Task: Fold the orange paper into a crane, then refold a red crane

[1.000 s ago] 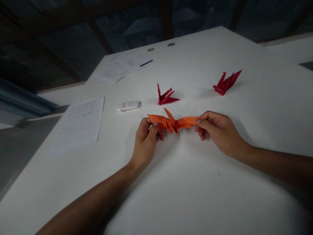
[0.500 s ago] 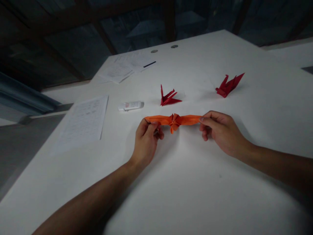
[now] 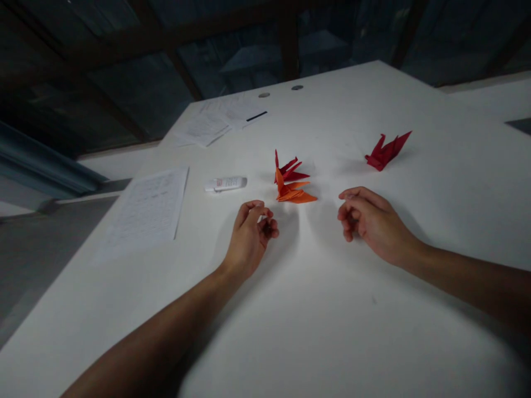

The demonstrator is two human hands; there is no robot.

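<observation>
An orange origami crane [image 3: 295, 194] is between my hands with its wings raised, clear of the fingers of both. I cannot tell whether it touches the table. Just behind it, partly covered by it, is a red paper crane [image 3: 291, 171]. To the crane's left, my left hand [image 3: 251, 235] is loosely curled and empty, its thumb and fingers a little apart. My right hand [image 3: 371, 221] is on the other side, fingers half bent and holding nothing. Another red crane [image 3: 386, 152] stands beyond my right hand.
A white capped tube [image 3: 226, 184] lies on the white table [image 3: 315, 320] beyond my left hand. Printed sheets [image 3: 149, 204] lie near the left edge. More papers [image 3: 211, 121] and a dark strip [image 3: 256, 116] are at the back, near two round discs [image 3: 264, 95].
Both hands have let go of the orange crane's wingtips. Its wings, stretched flat between my hands before, are now folded up, and it is slightly farther from me. My hands have barely moved.
</observation>
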